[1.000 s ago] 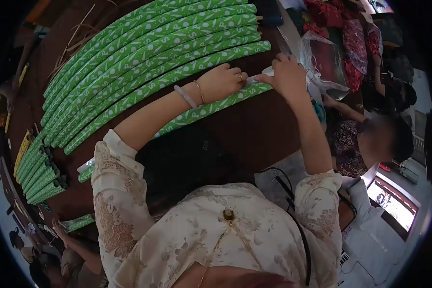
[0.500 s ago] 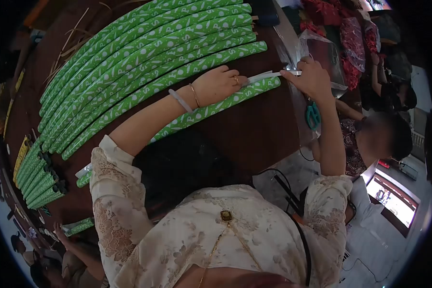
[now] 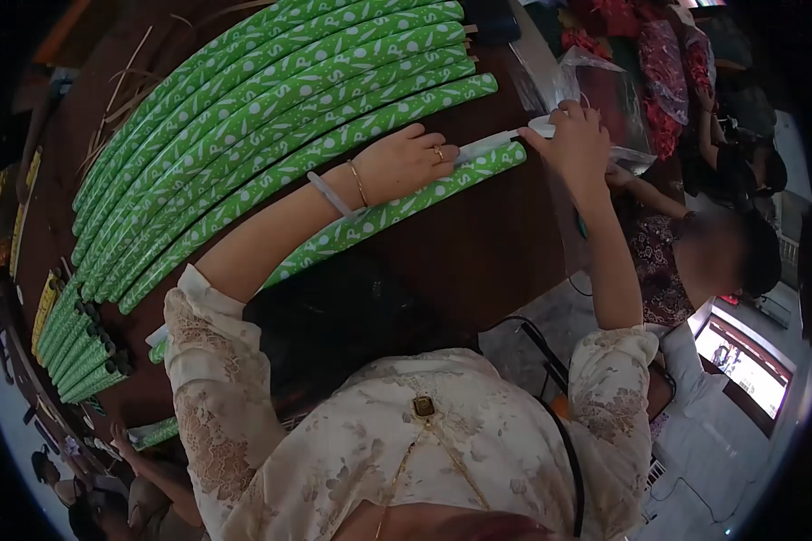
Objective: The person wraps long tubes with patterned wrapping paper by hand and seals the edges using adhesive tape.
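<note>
A green wrapping paper roll (image 3: 483, 169) with white print lies slantwise in front of me, a pale strip (image 3: 484, 147) along its upper edge. My left hand (image 3: 410, 165) rests on the roll near its right end, fingers bent over it and closed against the strip. Past that end, my right hand (image 3: 576, 149) is closed around a white piece (image 3: 543, 124) that meets the strip; whether it is tape or film I cannot make out. The fingers hide part of it.
Several finished green rolls (image 3: 289, 108) lie side by side beyond my left arm. Shorter green rolls (image 3: 86, 361) are stacked at left. A clear plastic bag (image 3: 595, 86) and red bundles (image 3: 663, 72) are at upper right. Another person (image 3: 663, 261) sits at right.
My right hand has moved slightly up and left, and the white piece now shows wider beside its fingers. My left hand has barely shifted. The teal scissors at right are now mostly hidden.
</note>
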Motion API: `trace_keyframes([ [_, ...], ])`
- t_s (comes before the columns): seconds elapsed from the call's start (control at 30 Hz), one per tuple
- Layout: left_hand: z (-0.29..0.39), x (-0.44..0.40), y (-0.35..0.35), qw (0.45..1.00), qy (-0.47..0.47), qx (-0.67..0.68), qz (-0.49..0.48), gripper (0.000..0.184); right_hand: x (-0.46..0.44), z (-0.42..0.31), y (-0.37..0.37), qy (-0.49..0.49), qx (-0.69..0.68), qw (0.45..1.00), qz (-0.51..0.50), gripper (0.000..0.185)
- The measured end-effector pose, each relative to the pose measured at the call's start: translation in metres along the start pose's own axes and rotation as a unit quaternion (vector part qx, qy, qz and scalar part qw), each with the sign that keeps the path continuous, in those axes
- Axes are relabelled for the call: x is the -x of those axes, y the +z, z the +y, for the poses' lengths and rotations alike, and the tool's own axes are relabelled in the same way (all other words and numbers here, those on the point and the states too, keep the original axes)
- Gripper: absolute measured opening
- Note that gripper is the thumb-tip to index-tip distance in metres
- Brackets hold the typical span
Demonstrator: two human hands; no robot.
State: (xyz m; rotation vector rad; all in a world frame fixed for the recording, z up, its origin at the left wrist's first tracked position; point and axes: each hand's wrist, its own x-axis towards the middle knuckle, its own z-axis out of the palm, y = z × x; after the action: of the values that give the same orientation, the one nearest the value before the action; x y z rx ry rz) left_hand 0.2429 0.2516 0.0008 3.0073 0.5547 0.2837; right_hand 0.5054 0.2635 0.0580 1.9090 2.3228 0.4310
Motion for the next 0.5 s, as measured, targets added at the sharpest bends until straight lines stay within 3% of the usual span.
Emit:
trace_keyframes([
  [0.2, -0.002, -0.001, -0.002, 1.000, 0.008, 0.009, -0.014, 0.023, -0.001, -0.001, 0.007, -0.013, 0.004, 0.999, 0.044, 0.045],
  [0.5, -0.017, -0.021, 0.001, 0.998, 0.018, 0.013, 0.058, 0.025, 0.000, -0.004, 0.005, -0.030, 0.018, 0.998, 0.057, 0.045],
])
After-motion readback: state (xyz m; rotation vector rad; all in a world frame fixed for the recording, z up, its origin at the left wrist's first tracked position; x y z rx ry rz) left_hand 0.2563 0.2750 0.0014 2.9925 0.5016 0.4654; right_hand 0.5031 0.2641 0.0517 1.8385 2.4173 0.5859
